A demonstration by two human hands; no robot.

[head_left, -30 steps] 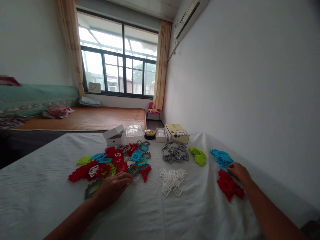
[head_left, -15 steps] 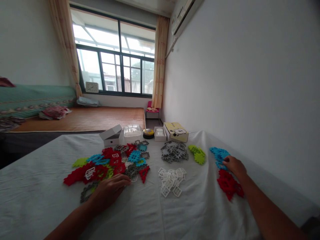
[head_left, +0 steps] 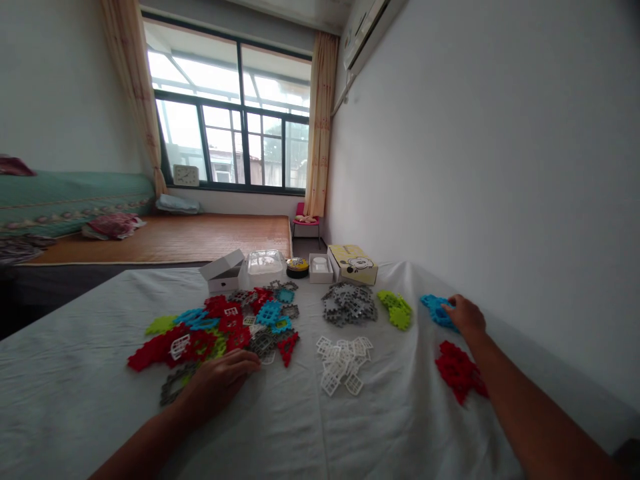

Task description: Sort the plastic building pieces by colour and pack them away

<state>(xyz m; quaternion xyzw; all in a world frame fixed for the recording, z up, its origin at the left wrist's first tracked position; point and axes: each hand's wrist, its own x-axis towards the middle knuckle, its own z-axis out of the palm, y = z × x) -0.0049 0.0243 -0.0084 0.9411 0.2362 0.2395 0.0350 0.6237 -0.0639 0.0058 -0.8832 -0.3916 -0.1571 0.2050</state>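
Observation:
My right hand [head_left: 466,315] is at the small heap of blue plastic building pieces [head_left: 437,311], thumb and fingers pinched on the heap's right edge. Just nearer lies a heap of red building pieces [head_left: 457,373], partly covered by my forearm. Over on the left, my left hand [head_left: 217,383] rests palm down on the cloth, its fingers stretched out at the front of a mixed pile of red, blue, green, grey and white pieces [head_left: 235,320]. A red triangular piece [head_left: 287,348] lies beyond its fingertips.
Sorted heaps of grey [head_left: 349,305], white [head_left: 345,363] and green pieces [head_left: 395,309] lie mid-table. Along the far edge stand an open white box [head_left: 223,272], a clear container [head_left: 265,265], a round tin [head_left: 297,267], a small white box [head_left: 321,269] and a yellow box [head_left: 353,265].
My right hand has shifted away from me, and the blue pieces are bunched farther from the red heap. My left hand has hardly moved.

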